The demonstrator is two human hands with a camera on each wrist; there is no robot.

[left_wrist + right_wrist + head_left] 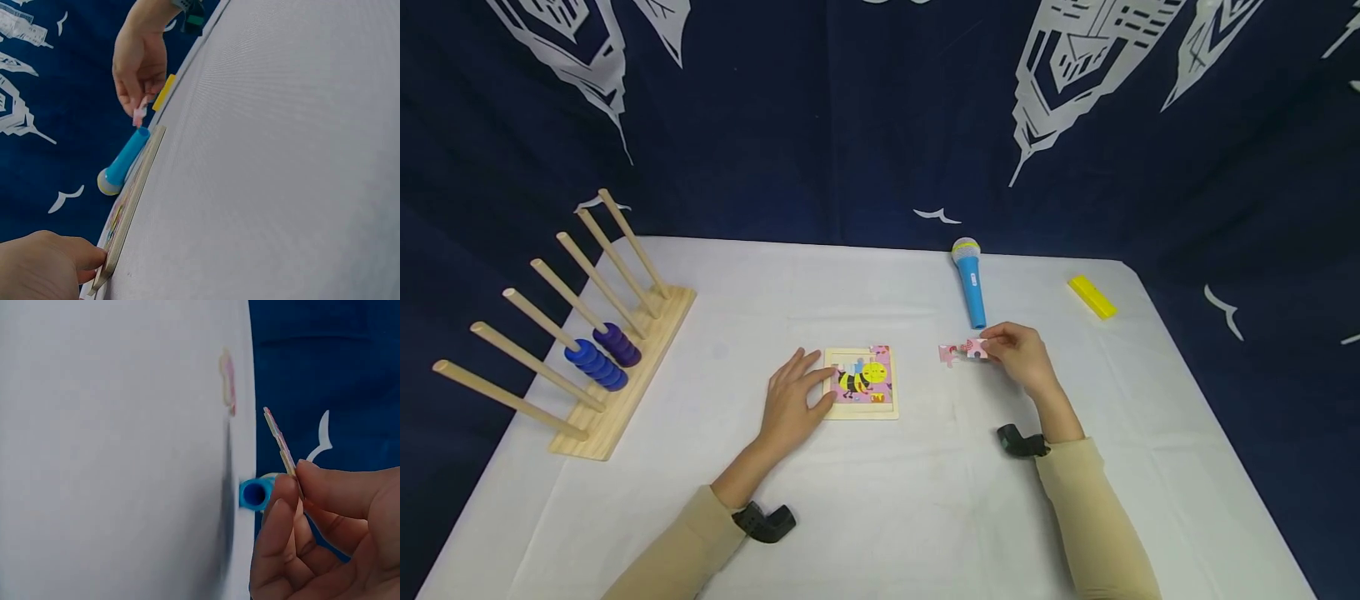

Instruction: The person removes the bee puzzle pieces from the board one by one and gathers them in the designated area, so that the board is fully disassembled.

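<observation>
A wooden puzzle board [861,412] with a yellow-and-black bee picture lies flat on the white table; bare wood shows in its upper left part. My left hand [793,400] rests at the board's left edge, thumb and index fingertip touching it, the other fingers extended. In the left wrist view its thumb lies against the wooden rim [134,212]. To the right, my right hand [1018,354] pinches a pink puzzle piece [975,348] between thumb and fingers, held above the table in the right wrist view. Another pink piece [947,355] lies on the table just left of it.
A blue toy microphone [972,287] lies behind the right hand. Farther right is a yellow block [1092,297]. At the left stands a wooden peg rack [647,358] with blue rings [597,365] and purple rings [617,344]. A dark patterned cloth [820,125] hangs behind the table.
</observation>
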